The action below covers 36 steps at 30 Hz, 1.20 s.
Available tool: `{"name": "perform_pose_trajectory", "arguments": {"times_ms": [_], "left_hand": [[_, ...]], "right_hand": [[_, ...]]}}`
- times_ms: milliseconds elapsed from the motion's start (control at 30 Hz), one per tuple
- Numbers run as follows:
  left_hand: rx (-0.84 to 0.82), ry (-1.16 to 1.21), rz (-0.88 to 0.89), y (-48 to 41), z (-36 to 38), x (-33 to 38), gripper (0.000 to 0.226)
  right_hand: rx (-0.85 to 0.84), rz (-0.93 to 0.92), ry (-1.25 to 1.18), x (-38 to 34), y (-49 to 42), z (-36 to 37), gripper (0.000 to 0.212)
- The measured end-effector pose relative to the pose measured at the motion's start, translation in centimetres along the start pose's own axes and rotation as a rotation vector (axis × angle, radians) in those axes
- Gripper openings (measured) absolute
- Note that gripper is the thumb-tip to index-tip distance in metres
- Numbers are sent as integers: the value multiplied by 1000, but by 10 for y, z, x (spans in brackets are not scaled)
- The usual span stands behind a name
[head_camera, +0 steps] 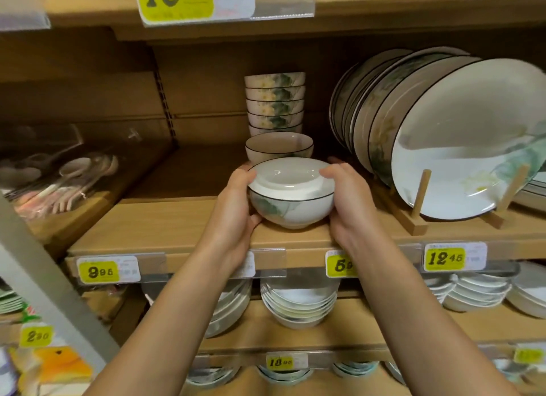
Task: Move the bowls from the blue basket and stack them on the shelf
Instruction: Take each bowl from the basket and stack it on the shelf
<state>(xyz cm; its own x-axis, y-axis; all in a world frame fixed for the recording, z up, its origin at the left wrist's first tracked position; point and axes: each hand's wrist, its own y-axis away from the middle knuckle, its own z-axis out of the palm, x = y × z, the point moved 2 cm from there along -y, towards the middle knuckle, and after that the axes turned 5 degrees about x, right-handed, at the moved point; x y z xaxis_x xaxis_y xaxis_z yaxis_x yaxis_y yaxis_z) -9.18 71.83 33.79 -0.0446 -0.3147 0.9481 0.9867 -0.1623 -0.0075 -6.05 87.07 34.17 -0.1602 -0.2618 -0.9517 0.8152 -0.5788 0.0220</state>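
Porcelain bowl (pixel 291 202) gripped between my left hand (pixel 236 209) and right hand (pixel 353 209), fingers curled round its sides. I see the waiting bowl (pixel 279 146) just beyond my fingertips, both hands equally near.

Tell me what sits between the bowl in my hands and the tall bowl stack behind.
One upright black-rimmed bowl stands there, shown in the head view.

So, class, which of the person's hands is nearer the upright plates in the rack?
Right. The right hand holds the bowl's side beside the plates; the left hand holds its far side.
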Motion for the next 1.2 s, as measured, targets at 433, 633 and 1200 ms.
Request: {"name": "perform_pose_trajectory", "arguments": {"times_ms": [433, 633, 1200], "left_hand": [[-206, -15, 29, -5, -34, -4, 85], [-276, -73, -11, -9, -50, 8, 87], [-248, -61, 358, -41, -14, 78, 38]], "right_hand": [[-257, 62, -116, 3, -3, -18, 17], [-393, 61, -23, 0, 2, -41, 92], [-492, -322, -138, -63, -20, 12, 13]]}}
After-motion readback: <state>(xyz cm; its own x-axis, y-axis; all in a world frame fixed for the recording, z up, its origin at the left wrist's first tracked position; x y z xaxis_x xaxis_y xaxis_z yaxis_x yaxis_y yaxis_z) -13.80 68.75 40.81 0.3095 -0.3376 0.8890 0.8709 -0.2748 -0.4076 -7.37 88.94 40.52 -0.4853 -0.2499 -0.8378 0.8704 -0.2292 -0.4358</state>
